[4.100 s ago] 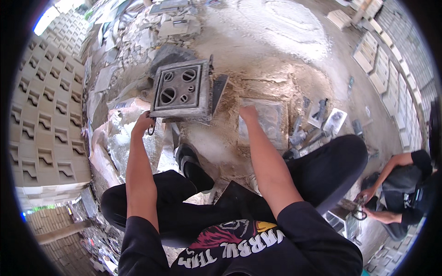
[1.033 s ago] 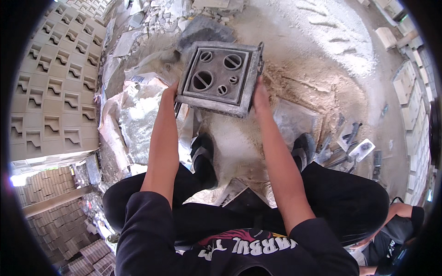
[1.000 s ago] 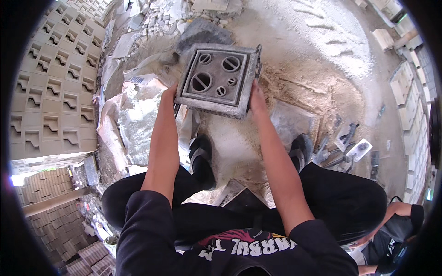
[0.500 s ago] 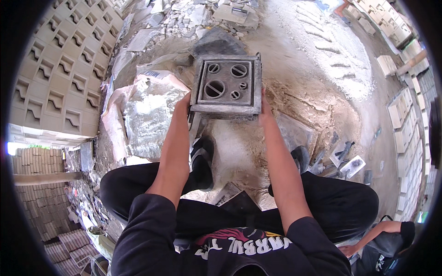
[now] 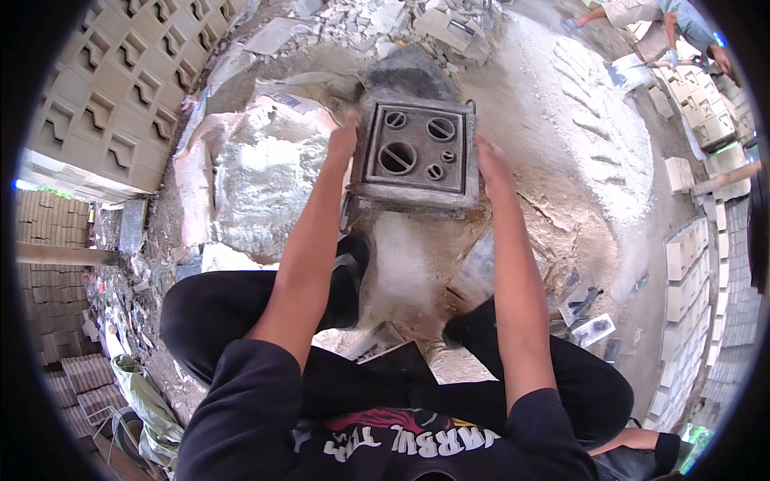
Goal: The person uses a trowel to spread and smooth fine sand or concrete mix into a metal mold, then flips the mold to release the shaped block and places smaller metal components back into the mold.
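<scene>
From here, I judge the gray box [image 5: 419, 162] heavy, stiff and dusty, best gripped by both sides, where my left hand [image 5: 343, 139] and right hand [image 5: 493, 166] appear spread.

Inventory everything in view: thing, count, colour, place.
Square mould: one, grey, between the hands
Open sack of powder: one, pinkish, left of the mould
Slab: one, dark grey, beyond the mould
Rubble: many pieces, grey, top centre
Powder heap: one, white, upper right
Shovel-like tool: one, pale, upper right
Recessed blocks: many, cream, upper left
Flat plate: one, grey, beside right forearm
Loose items: several, dark and white, middle right
Limp bag: one, greenish, lower left
Co-workers: two, partly visible, right
Left hand: one, bare, mould's left side
Right hand: one, bare, mould's right side
Legs: two, black trousers, lower centre
</scene>
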Demonstrator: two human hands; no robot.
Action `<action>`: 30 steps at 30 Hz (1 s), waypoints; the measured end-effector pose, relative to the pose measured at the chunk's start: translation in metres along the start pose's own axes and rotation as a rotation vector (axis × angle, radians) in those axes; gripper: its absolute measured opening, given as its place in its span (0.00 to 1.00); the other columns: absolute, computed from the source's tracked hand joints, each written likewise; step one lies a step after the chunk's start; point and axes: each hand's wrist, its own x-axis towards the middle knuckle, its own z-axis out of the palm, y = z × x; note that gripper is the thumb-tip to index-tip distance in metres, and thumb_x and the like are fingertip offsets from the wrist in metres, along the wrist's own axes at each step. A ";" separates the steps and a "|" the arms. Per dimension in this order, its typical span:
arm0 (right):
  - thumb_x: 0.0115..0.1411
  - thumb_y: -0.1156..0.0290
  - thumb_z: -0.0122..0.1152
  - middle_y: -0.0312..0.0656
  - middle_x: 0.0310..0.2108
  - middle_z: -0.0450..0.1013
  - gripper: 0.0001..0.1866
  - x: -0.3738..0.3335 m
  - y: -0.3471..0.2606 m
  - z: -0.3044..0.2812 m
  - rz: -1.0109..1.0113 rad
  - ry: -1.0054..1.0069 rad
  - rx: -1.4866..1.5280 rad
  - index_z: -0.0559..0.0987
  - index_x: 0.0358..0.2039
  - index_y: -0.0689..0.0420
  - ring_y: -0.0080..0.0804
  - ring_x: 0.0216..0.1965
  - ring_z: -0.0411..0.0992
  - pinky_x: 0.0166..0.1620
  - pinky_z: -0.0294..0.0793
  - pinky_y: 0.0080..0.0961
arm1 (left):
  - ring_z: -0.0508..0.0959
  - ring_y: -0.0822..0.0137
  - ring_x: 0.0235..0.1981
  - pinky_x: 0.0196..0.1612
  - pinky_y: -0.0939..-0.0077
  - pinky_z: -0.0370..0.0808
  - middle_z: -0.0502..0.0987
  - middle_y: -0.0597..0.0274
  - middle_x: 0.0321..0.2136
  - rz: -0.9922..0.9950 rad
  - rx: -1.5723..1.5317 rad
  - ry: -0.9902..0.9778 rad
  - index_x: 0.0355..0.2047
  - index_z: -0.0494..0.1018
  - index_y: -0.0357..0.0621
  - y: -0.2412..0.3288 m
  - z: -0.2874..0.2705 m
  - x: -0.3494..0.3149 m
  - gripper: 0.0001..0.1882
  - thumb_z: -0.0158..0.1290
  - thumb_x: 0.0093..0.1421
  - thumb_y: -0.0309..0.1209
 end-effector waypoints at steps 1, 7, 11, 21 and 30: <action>0.61 0.40 0.49 0.60 0.48 0.74 0.39 0.000 -0.007 0.007 0.010 0.024 -0.119 0.75 0.48 0.71 0.46 0.53 0.72 0.55 0.67 0.36 | 0.77 0.47 0.47 0.49 0.59 0.71 0.77 0.36 0.42 0.079 0.094 0.036 0.46 0.74 0.29 0.008 -0.003 0.003 0.41 0.41 0.61 0.63; 0.62 0.38 0.44 0.63 0.38 0.76 0.38 0.021 -0.015 0.033 0.010 0.156 -0.464 0.80 0.38 0.68 0.57 0.46 0.74 0.51 0.70 0.43 | 0.76 0.38 0.46 0.49 0.55 0.70 0.77 0.31 0.38 0.267 0.331 0.037 0.43 0.74 0.29 0.025 0.018 0.005 0.36 0.44 0.62 0.57; 0.64 0.37 0.40 0.63 0.42 0.74 0.38 0.001 -0.043 0.038 0.097 0.073 -0.485 0.77 0.45 0.66 0.59 0.49 0.71 0.50 0.68 0.46 | 0.75 0.34 0.43 0.46 0.52 0.70 0.76 0.30 0.35 0.280 0.330 0.143 0.39 0.73 0.30 0.036 0.014 -0.011 0.31 0.42 0.65 0.54; 0.63 0.37 0.46 0.58 0.24 0.72 0.38 -0.004 -0.049 0.049 0.094 0.172 -0.474 0.75 0.27 0.68 0.54 0.30 0.72 0.36 0.68 0.43 | 0.76 0.35 0.32 0.35 0.49 0.70 0.76 0.34 0.25 0.051 0.426 0.234 0.29 0.72 0.33 0.048 0.020 -0.022 0.31 0.46 0.62 0.57; 0.63 0.37 0.44 0.64 0.27 0.74 0.41 0.003 -0.048 0.043 0.160 0.226 -0.612 0.78 0.32 0.73 0.61 0.35 0.73 0.42 0.68 0.48 | 0.79 0.37 0.38 0.44 0.50 0.74 0.78 0.33 0.30 -0.375 0.494 0.138 0.34 0.78 0.27 0.073 0.027 -0.027 0.46 0.43 0.55 0.69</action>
